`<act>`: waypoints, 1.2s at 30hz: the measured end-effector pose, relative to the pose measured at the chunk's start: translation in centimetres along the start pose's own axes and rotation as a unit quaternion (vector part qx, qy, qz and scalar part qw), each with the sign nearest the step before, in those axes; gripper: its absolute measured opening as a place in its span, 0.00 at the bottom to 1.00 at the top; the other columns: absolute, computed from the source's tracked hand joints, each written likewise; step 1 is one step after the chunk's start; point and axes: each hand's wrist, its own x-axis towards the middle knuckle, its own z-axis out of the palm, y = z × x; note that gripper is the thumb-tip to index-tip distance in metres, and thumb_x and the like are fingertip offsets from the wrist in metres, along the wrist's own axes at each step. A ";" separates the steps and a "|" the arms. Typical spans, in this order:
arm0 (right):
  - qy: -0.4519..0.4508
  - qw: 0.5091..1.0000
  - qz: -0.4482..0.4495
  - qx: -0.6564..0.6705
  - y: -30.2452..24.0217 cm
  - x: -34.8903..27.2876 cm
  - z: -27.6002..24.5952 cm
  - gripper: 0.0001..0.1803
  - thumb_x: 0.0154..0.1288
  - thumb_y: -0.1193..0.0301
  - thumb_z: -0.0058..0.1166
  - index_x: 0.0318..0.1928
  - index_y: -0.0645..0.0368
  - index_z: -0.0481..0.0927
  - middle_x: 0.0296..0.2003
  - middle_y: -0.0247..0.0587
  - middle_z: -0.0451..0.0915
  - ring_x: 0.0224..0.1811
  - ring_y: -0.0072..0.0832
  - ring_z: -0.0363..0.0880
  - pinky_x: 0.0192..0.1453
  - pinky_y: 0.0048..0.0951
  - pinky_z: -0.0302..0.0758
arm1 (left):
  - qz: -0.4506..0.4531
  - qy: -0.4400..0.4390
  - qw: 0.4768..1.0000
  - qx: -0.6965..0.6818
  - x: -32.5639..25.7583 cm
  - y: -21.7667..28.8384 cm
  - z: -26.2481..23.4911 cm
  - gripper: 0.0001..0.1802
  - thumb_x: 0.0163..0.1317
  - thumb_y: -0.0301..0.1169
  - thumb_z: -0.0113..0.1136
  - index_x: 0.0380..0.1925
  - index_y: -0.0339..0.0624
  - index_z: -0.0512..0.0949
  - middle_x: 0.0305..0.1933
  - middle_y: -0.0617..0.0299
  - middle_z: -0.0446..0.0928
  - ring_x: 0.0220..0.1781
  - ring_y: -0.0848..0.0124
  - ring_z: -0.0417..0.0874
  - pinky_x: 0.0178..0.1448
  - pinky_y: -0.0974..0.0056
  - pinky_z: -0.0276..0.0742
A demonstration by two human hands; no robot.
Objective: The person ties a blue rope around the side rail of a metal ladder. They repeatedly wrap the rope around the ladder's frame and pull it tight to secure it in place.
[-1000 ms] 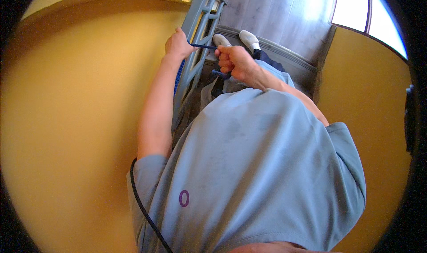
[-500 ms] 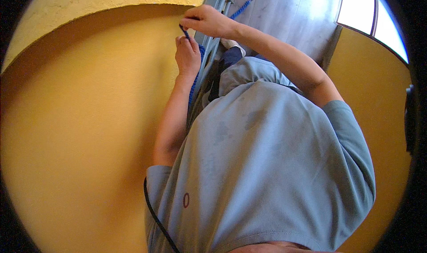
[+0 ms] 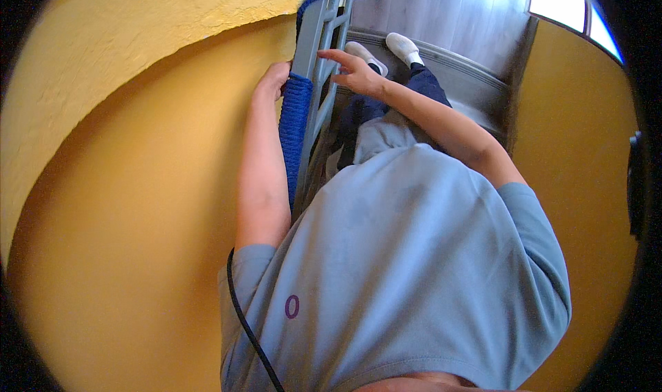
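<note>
Fingers of the left hand (image 3: 271, 83) curl around the top of a thick band of blue rope (image 3: 295, 126) wound in tight coils round the left upright of a grey metal frame (image 3: 323, 61), which stands close against the yellow textured wall (image 3: 138, 185). Those fingers look closed on the coils and the upright together, though their tips are hidden behind the rope. A loose length of the same rope arcs up from the wrapped part and loops over the top of the frame. To the right, the right hand (image 3: 358, 71) reaches to the frame with fingers spread and mostly straight, gripping nothing that shows; whether it touches a bar I cannot tell. Judging by the coils, a good stretch of the upright is already wrapped, with the bare top part above the left hand and the free end left to wind.
</note>
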 end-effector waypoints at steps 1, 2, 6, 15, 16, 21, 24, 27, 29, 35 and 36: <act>0.002 0.999 -0.044 0.007 0.6 0.6 0.6 0.33 0.54 0.82 0.51 0.62 0.57 0.64 0.60 0.45 0.68 0.65 0.34 0.63 0.67 0.34 0.61 | -0.024 -0.013 1.000 -0.005 0.1 0.1 -0.3 0.15 0.62 0.39 0.53 0.35 0.38 0.80 0.27 0.55 0.80 0.24 0.67 0.80 0.29 0.60 0.78; 0.004 1.000 -0.011 0.022 1.0 1.4 1.1 0.36 0.51 0.82 0.53 0.64 0.56 0.62 0.63 0.47 0.64 0.68 0.36 0.58 0.70 0.35 0.56 | -0.024 -0.024 0.999 -0.018 0.0 0.1 -0.2 0.14 0.62 0.38 0.53 0.34 0.38 0.80 0.27 0.55 0.80 0.23 0.68 0.80 0.28 0.61 0.78; 0.045 0.992 -0.105 -0.059 2.2 4.5 3.7 0.36 0.45 0.74 0.59 0.60 0.57 0.65 0.59 0.51 0.67 0.65 0.46 0.61 0.67 0.42 0.59 | -0.090 -0.027 0.995 -0.021 -0.4 0.0 -0.5 0.12 0.62 0.35 0.51 0.32 0.38 0.78 0.25 0.55 0.80 0.23 0.67 0.81 0.28 0.60 0.80; 0.189 0.979 -0.042 -0.068 1.1 2.0 4.9 0.33 0.46 0.80 0.56 0.57 0.58 0.67 0.57 0.54 0.68 0.62 0.48 0.64 0.66 0.39 0.62 | -0.137 -0.085 0.985 -0.053 -1.5 0.7 -0.1 0.24 0.65 0.42 0.45 0.42 0.25 0.72 0.40 0.38 0.78 0.39 0.48 0.83 0.42 0.52 0.83; 0.177 0.982 -0.035 -0.060 0.7 1.6 4.7 0.33 0.46 0.81 0.56 0.57 0.58 0.67 0.57 0.54 0.67 0.63 0.48 0.63 0.67 0.38 0.61 | -0.162 -0.104 0.979 -0.070 -1.7 0.8 0.3 0.25 0.65 0.43 0.44 0.42 0.25 0.72 0.39 0.38 0.78 0.38 0.48 0.83 0.42 0.52 0.83; 0.060 0.977 -0.104 -0.174 0.9 2.6 4.1 0.29 0.49 0.74 0.58 0.56 0.55 0.72 0.61 0.45 0.66 0.69 0.42 0.55 0.70 0.46 0.53 | -0.193 -0.127 0.970 -0.073 -2.1 1.2 0.7 0.30 0.66 0.46 0.38 0.45 0.21 0.71 0.41 0.36 0.77 0.40 0.48 0.83 0.45 0.51 0.82; -0.095 0.909 -0.150 -0.377 2.4 3.1 3.6 0.22 0.55 0.65 0.58 0.52 0.52 0.77 0.61 0.42 0.67 0.70 0.39 0.53 0.70 0.50 0.51 | -0.205 -0.139 0.964 -0.095 -1.4 1.0 0.5 0.31 0.66 0.46 0.37 0.43 0.21 0.72 0.40 0.36 0.78 0.39 0.48 0.83 0.46 0.52 0.81; -0.092 0.881 -0.175 -0.431 3.0 1.5 2.2 0.17 0.59 0.59 0.54 0.46 0.52 0.81 0.59 0.41 0.69 0.70 0.38 0.53 0.71 0.50 0.50 | -0.194 -0.121 0.970 -0.087 -0.8 0.5 0.0 0.31 0.65 0.46 0.38 0.41 0.22 0.74 0.39 0.37 0.79 0.38 0.50 0.83 0.45 0.53 0.81; -0.118 0.901 -0.098 -0.406 2.3 -0.7 0.8 0.14 0.63 0.61 0.50 0.42 0.53 0.82 0.58 0.44 0.70 0.68 0.39 0.57 0.70 0.49 0.53 | -0.130 -0.090 0.986 -0.051 -1.1 0.0 0.0 0.30 0.64 0.47 0.41 0.39 0.24 0.76 0.38 0.39 0.79 0.38 0.52 0.84 0.44 0.56 0.81; 0.065 0.942 -0.197 -0.262 -5.3 -4.5 -3.7 0.14 0.67 0.59 0.45 0.36 0.53 0.81 0.46 0.38 0.77 0.53 0.33 0.72 0.59 0.40 0.66 | 0.195 0.333 0.847 0.366 -4.8 0.3 2.2 0.29 0.61 0.52 0.46 0.37 0.34 0.80 0.35 0.43 0.81 0.39 0.51 0.82 0.44 0.55 0.75; 0.030 0.991 -0.099 -0.090 -6.6 -4.2 -3.8 0.16 0.70 0.60 0.42 0.33 0.55 0.80 0.45 0.38 0.78 0.51 0.32 0.73 0.60 0.41 0.66 | 0.188 0.302 0.857 0.374 -5.2 0.7 2.9 0.28 0.61 0.52 0.48 0.36 0.35 0.80 0.35 0.44 0.81 0.40 0.50 0.82 0.44 0.55 0.75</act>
